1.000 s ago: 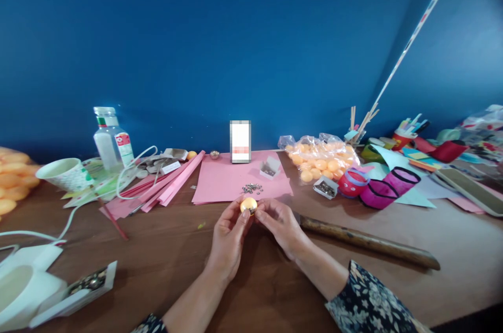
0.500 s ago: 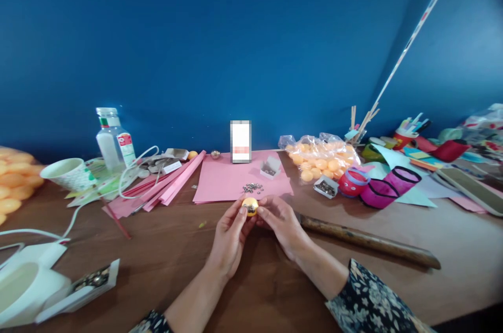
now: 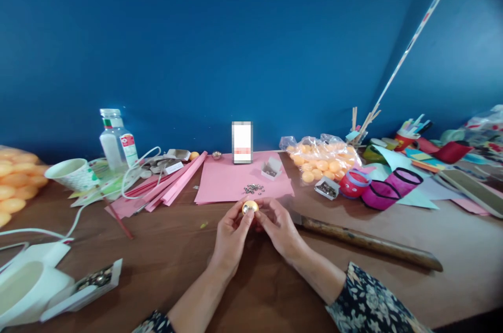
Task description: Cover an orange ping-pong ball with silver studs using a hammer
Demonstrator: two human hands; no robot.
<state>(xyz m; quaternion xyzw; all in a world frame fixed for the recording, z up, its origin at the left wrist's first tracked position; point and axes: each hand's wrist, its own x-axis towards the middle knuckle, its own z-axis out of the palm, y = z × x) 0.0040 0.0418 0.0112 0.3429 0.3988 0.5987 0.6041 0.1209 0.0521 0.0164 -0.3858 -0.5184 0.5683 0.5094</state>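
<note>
Between my two hands, just in front of the pink paper (image 3: pixel 220 184), is a small yellow-orange ball (image 3: pixel 253 205) with shiny metal pieces on its near side. My left hand (image 3: pixel 231 236) is closed on the ball's left side, its thumb against the metal. Fingers and thumb of my right hand (image 3: pixel 283 227) pinch the ball from the right. Fingers hide its underside. A loose pile of small shiny metal pieces (image 3: pixel 253 189) lies on the paper beyond my hands, and a small white box (image 3: pixel 271 169) stands behind the pile.
A wooden-handled tool (image 3: pixel 373 241) lies right of my hands. Beyond it are a bag of orange balls (image 3: pixel 324 157), a small box of metal pieces (image 3: pixel 327 188) and purple rings (image 3: pixel 381 194). At left are a bottle (image 3: pixel 118 142), paper cup (image 3: pixel 73 173) and white appliance (image 3: pixel 31 291).
The ball has turned slightly in my fingers, and my left thumb has shifted across its metal-covered side. The whole view has moved a little; both hands still hold the ball.
</note>
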